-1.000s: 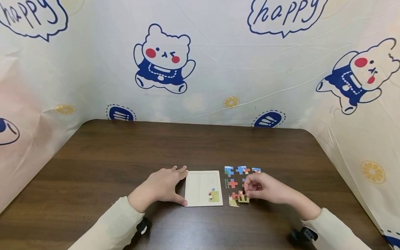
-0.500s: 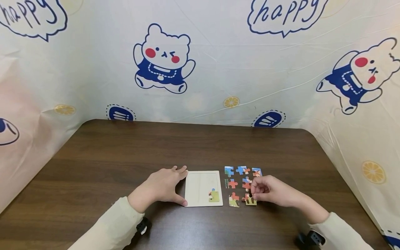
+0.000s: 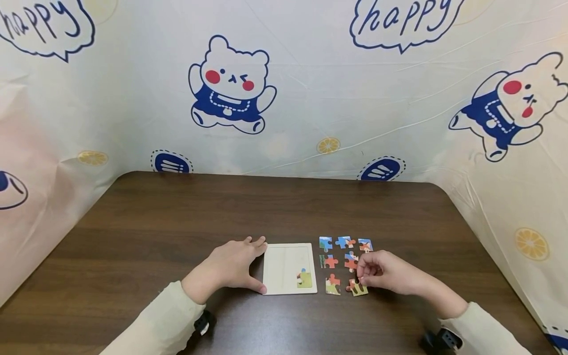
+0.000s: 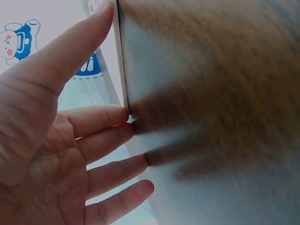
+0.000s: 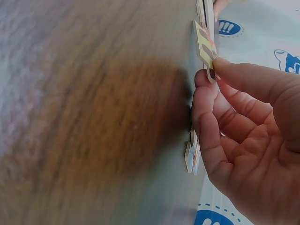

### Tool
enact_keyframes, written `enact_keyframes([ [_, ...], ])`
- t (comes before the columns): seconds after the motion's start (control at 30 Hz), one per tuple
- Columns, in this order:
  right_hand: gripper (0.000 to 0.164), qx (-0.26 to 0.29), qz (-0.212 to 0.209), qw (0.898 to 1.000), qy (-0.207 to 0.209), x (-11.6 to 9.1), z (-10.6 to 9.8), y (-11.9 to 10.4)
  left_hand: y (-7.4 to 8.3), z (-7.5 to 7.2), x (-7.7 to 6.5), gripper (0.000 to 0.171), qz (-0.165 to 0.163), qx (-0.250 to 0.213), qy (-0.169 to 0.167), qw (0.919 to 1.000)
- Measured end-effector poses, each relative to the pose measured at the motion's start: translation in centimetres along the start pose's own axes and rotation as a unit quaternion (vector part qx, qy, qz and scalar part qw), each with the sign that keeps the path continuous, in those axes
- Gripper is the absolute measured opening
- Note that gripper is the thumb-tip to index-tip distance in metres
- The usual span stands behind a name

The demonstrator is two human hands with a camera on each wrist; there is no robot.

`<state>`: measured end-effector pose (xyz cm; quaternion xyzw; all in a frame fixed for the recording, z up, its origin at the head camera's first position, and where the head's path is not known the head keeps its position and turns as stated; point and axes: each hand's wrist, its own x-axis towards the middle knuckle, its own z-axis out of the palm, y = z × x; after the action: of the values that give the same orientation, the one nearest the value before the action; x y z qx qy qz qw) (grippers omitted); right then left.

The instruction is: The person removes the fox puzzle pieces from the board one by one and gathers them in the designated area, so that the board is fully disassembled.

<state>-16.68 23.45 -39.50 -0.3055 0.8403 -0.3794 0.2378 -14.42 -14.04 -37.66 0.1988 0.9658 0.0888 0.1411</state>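
A pale square puzzle tray [image 3: 284, 268] lies on the table, with one green puzzle piece [image 3: 304, 280] in its lower right corner. Along the tray's left edge, my left hand [image 3: 232, 264] rests its thumb and fingertips, the fingers spread and fairly straight; the left wrist view shows them against that edge [image 4: 123, 70]. My right hand [image 3: 386, 271] pinches a green-and-red puzzle piece [image 3: 358, 288] by its corner between thumb and index finger. In the right wrist view this piece [image 5: 204, 47] is tilted, seen nearly edge-on.
Right of the tray, several loose puzzle pieces lie in rough rows, among them a blue one [image 3: 325, 243], a red one [image 3: 330, 261] and a red-and-green one [image 3: 333, 285]. A printed curtain [image 3: 301, 88] surrounds the brown table [image 3: 275, 207] at the back and sides.
My right hand has shifted right with the pinched piece, away from the red-and-green piece beside it. That pinched piece has since turned slightly. My left hand stays at the tray.
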Motion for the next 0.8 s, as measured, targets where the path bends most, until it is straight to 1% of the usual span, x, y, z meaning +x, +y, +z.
enact_keyframes([
  [0.17, 0.009, -0.010, -0.010, 1.000, 0.009, -0.1, 0.0, 0.0, -0.1, 0.1, 0.0, 0.096, 0.001, -0.001, 0.003, 1.0000],
  [0.3, 0.007, -0.018, 0.000, 1.000, 0.011, 0.0, -0.1, 0.0, -0.1, 0.1, 0.0, 0.096, 0.001, -0.002, 0.004, 1.0000],
  [0.4, 0.005, -0.029, -0.003, 0.999, 0.016, 0.3, -0.1, -0.2, -0.2, 0.1, 0.0, 0.096, 0.000, 0.000, 0.003, 1.0000],
  [0.53, 0.005, -0.044, -0.018, 0.999, 0.021, 1.0, 0.2, -0.7, -0.2, 0.2, 0.0, 0.096, 0.001, 0.002, 0.004, 1.0000],
  [0.67, 0.007, -0.049, -0.028, 0.998, 0.015, 2.1, 0.5, -1.5, -0.1, 0.1, 0.0, 0.096, 0.001, 0.003, 0.005, 1.0000],
  [0.8, 0.004, -0.060, -0.040, 0.997, 0.009, 3.3, 0.9, -2.3, 0.0, 0.1, -0.1, 0.095, 0.002, 0.003, 0.005, 1.0000],
])
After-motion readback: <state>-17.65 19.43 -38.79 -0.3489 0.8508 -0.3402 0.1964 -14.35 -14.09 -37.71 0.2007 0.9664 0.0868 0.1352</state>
